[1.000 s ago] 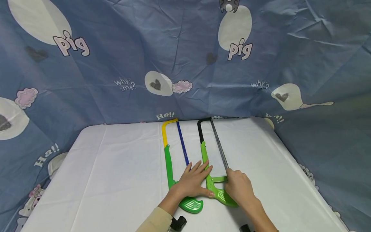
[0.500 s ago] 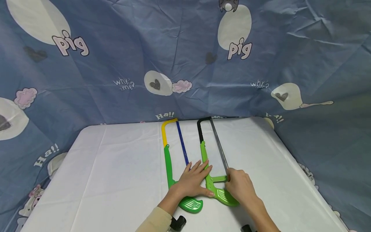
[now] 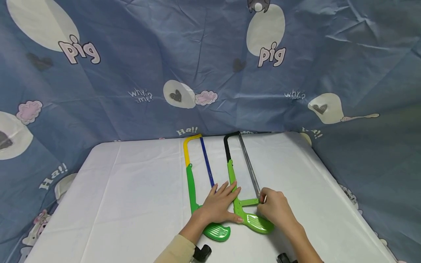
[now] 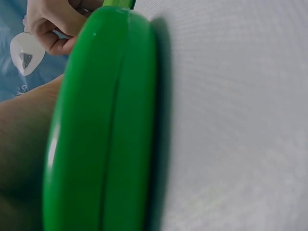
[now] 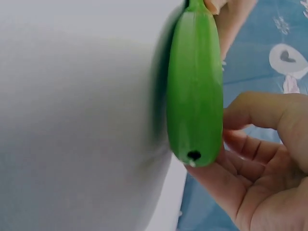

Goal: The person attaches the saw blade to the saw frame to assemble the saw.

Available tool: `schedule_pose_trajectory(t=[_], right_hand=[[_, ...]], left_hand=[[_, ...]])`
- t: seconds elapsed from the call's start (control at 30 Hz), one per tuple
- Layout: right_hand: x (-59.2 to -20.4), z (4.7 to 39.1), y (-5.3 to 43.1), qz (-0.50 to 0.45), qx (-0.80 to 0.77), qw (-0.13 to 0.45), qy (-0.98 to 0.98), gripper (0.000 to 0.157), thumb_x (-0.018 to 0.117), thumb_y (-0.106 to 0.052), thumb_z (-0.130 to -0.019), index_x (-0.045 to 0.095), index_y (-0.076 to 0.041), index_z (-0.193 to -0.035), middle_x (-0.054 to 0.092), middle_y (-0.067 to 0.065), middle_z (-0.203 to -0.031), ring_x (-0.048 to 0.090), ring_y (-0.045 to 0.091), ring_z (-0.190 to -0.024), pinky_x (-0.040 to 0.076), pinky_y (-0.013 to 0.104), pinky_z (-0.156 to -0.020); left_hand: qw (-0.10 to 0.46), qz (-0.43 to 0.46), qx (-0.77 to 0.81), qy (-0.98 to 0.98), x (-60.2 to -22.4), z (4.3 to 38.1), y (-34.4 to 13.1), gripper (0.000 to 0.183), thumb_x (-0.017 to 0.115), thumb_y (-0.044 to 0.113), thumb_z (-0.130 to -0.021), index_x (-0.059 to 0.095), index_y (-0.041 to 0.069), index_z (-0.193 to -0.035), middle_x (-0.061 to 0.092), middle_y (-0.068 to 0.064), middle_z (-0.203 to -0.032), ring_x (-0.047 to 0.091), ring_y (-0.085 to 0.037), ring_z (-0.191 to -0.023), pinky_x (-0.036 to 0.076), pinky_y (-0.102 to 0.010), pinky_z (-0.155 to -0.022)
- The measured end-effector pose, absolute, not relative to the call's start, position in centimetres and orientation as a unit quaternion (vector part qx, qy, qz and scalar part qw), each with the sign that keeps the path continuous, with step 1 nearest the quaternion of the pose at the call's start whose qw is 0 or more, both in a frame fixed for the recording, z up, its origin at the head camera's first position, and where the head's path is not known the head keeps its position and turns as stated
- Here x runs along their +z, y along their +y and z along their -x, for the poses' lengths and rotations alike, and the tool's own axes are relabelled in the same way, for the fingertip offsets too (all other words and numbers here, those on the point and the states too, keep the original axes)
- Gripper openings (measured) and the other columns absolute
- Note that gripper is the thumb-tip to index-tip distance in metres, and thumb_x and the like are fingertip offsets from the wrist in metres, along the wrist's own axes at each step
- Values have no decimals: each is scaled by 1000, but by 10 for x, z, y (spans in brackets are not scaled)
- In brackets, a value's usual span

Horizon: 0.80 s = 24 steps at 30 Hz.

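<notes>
Two hacksaws lie side by side on the white table. The right hacksaw (image 3: 260, 223) has a light green handle, a black front bow and a grey blade (image 3: 249, 164). The left hacksaw (image 3: 217, 232) has a darker green handle, a yellow bow and a blue blade. My left hand (image 3: 218, 206) rests with spread fingers across the light green frame, its wrist over the darker saw. My right hand (image 3: 274, 208) pinches with curled thumb and forefinger at the near end of the grey blade. In the right wrist view the light green handle (image 5: 195, 86) hides the pinched part.
The white cloth-covered table (image 3: 138, 204) extends on both sides of the saws. A blue printed curtain (image 3: 210, 65) hangs right behind its far edge. Black wrist gear (image 3: 202, 252) shows near my left sleeve.
My right hand has shifted slightly right and its fingers have turned, showing more of the blade's near end. The left hand and both saws stay nearly where they were.
</notes>
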State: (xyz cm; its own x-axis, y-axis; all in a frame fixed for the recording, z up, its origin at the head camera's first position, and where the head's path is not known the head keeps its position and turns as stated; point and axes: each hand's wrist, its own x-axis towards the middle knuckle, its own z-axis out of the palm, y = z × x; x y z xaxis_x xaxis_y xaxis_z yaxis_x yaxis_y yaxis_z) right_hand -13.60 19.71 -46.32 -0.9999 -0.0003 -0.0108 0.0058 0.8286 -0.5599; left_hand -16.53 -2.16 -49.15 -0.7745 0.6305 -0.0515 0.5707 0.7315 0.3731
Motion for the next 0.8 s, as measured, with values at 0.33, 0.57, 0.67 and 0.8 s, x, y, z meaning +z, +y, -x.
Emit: schedule_pose_trajectory(t=[0.33,0.57,0.67,0.8], right_hand=[[-465,139,203,-27,-342,23,939,18,68,2,-68,58,-12,-73,58,-1,-59,50,13,-51,38,24,-45],[-468,140,208,-45,-403,47,913,16,69,2,-69,59,-9,-76,61,2,-62,59,15,-53,45,26,-49],[-471,141,210,-52,-433,54,898,16,69,2,-69,59,-7,-76,60,4,-63,63,17,-55,49,27,-51],[-473,142,213,-62,-460,61,884,15,69,3,-68,59,-5,-77,59,5,-63,64,19,-56,52,28,-53]], left_hand=[[86,-322,172,927,-491,164,-21,101,68,68,-80,28,19,-158,18,-3,-168,18,-31,-155,14,-59,-123],[85,-328,199,919,-493,164,-22,101,72,64,-79,29,17,-158,19,-6,-168,17,-35,-155,12,-63,-122],[84,-330,208,917,-495,164,-22,102,71,63,-79,28,17,-158,18,-6,-168,16,-34,-155,11,-63,-122],[84,-328,206,918,-494,164,-22,102,71,64,-79,28,17,-158,18,-6,-168,16,-34,-155,11,-62,-122]])
